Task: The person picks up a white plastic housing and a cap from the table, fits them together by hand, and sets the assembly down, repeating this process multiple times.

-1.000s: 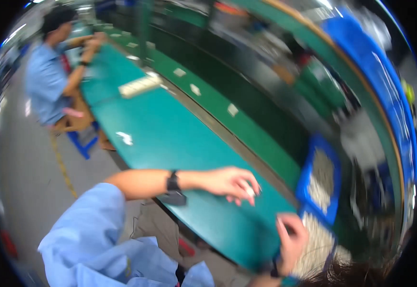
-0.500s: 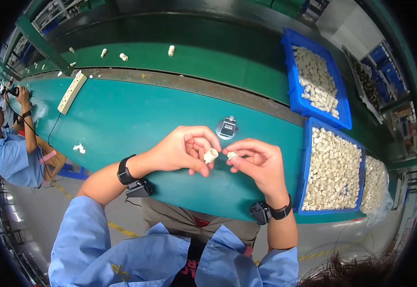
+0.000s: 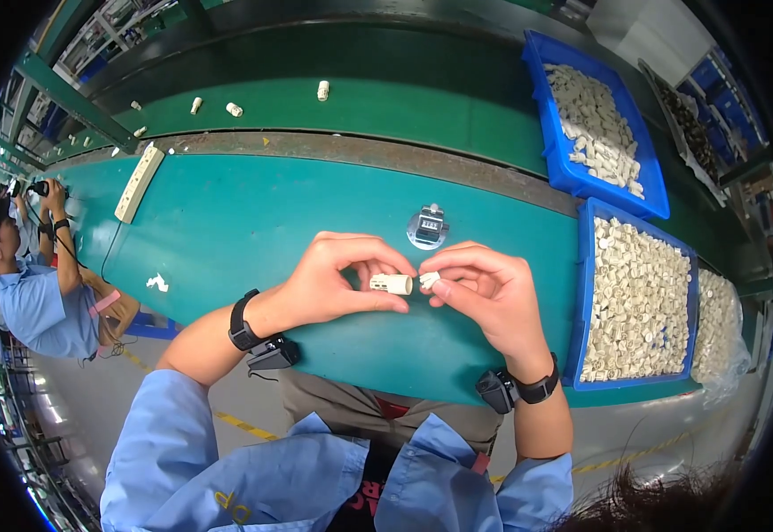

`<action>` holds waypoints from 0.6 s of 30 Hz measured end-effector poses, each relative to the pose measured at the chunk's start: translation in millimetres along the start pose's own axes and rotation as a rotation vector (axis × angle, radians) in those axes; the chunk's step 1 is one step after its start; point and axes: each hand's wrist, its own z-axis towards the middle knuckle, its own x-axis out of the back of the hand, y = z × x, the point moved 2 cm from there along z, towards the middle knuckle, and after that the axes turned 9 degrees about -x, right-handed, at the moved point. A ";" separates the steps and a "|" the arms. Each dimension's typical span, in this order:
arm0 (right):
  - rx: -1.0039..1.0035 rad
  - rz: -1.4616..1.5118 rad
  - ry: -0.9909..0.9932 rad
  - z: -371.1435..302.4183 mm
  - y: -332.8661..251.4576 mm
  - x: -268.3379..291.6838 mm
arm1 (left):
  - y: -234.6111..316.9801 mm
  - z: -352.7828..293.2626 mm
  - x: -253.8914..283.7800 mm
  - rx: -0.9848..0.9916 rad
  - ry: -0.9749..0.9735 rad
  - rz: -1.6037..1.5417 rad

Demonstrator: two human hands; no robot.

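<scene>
Left hand pinches a cream tube lying sideways, its open end facing the right hand — whose fingers pinch a small white piece just beside that end. Below lies the teal bench, a counter beyond; blue bins stand right, a belt farther back.

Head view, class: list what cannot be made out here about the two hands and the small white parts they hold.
- Right hand: its small white piece is mostly covered by fingertips; shape unclear.
- Left hand: far end of the white cylinder hidden by fingers.
- Blue bin: single parts too small.
</scene>
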 end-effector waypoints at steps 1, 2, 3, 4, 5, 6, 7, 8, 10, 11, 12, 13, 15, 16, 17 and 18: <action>0.009 -0.020 -0.007 -0.1 0.7 -0.1 | -0.8 -0.5 -0.2 0.002 -0.003 -0.002; 0.017 -0.039 -0.015 -0.2 1.2 -0.3 | -1.8 -1.1 -0.3 0.003 0.003 -0.006; 0.025 -0.058 -0.022 -0.3 1.7 -0.5 | -2.8 -1.6 -0.3 0.005 0.009 -0.010; 0.023 -0.055 -0.019 -0.3 2.1 -0.4 | -3.8 -2.1 -0.2 0.006 0.015 -0.014; 0.018 -0.062 -0.023 0.3 2.3 -0.9 | -4.4 -2.5 0.3 0.010 0.013 -0.015; 0.012 -0.069 -0.027 0.9 2.4 -1.5 | -4.5 -2.1 0.9 0.001 0.014 -0.010; 0.007 -0.077 -0.031 1.5 2.7 -1.8 | -4.6 -1.4 1.4 -0.008 0.014 -0.005; 0.004 -0.074 -0.030 1.9 3.1 -1.4 | -4.7 -1.1 1.8 -0.018 0.015 0.001; 0.034 -0.120 -0.034 2.1 2.2 0.5 | -5.1 -0.5 2.1 -0.015 0.012 0.001; 0.050 -0.143 -0.036 2.3 1.5 0.5 | -4.9 0.0 2.1 -0.015 0.010 0.002; 0.049 -0.143 -0.037 2.4 1.2 -0.3 | -4.6 0.5 2.0 -0.016 0.008 0.003; 0.059 -0.133 -0.024 2.0 0.9 -0.9 | -4.2 0.9 1.9 -0.015 0.008 0.003; 0.080 -0.114 0.000 1.3 0.7 -2.6 | -3.6 1.2 1.6 -0.017 0.008 -0.003; 0.079 -0.112 -0.001 1.2 0.2 -4.6 | -3.4 0.9 1.7 -0.017 0.007 -0.006; 0.054 -0.072 0.036 1.1 -0.7 -6.7 | -3.4 0.6 2.0 -0.014 0.008 -0.005; 0.030 -0.031 0.073 1.2 -1.3 -8.7 | -3.5 0.4 2.4 -0.012 0.006 0.001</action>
